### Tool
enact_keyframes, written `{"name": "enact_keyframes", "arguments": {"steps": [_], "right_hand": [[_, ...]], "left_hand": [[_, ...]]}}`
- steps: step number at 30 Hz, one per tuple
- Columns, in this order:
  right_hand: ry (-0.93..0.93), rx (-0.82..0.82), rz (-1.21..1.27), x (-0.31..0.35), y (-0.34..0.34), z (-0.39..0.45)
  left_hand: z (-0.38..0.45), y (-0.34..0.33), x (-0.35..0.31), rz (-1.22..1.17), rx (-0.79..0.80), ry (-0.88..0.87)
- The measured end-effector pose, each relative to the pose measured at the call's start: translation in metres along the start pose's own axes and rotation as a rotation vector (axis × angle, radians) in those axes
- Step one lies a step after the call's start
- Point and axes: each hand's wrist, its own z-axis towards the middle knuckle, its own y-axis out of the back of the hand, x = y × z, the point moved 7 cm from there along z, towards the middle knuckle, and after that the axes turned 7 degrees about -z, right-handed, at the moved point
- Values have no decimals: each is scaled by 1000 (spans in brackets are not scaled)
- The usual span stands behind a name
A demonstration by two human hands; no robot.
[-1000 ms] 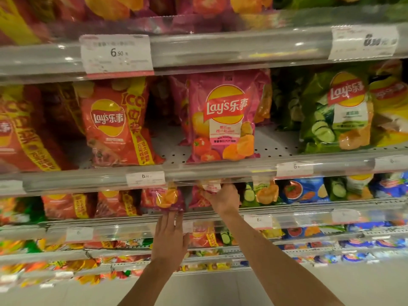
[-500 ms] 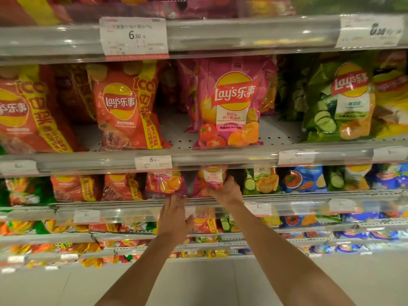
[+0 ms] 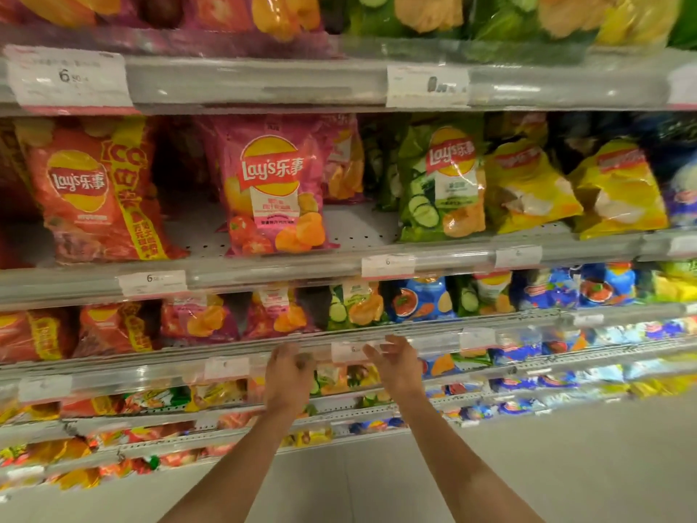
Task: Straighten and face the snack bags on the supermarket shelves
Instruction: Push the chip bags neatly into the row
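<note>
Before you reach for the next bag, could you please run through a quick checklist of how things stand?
1. Left hand free: ok, holds nothing.
2. Right hand free: ok, fingers loosely spread.
3. Pink bag on the middle shelf upright, logo forward: ok.
4. Green cucumber bag faced: not ok, turned at an angle.
5. Yellow bags straight: not ok, leaning and crumpled.
6. Small bags on the shelf above the hands faced: cannot tell, tops hidden by the rail.
</note>
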Motion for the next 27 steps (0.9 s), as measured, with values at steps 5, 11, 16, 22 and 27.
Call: {"name": "enact_keyframes", "arguments": {"steps": [5, 11, 16, 22, 27], "right_hand": [[-68, -89, 23, -55, 91, 28], [-55, -166, 6, -103, 195, 77], [39, -171, -1, -117, 241, 110], [240, -58, 21, -84, 240, 143], [286, -17, -4, -58, 229, 183]], "left_hand": [[-10, -79, -39, -127, 99, 117], [-17, -163, -98, -200, 22, 185], [-19, -199, -133, -111, -111, 160], [-4, -196, -158, -158, -247, 137], [35, -201, -154, -132, -150, 135]]}}
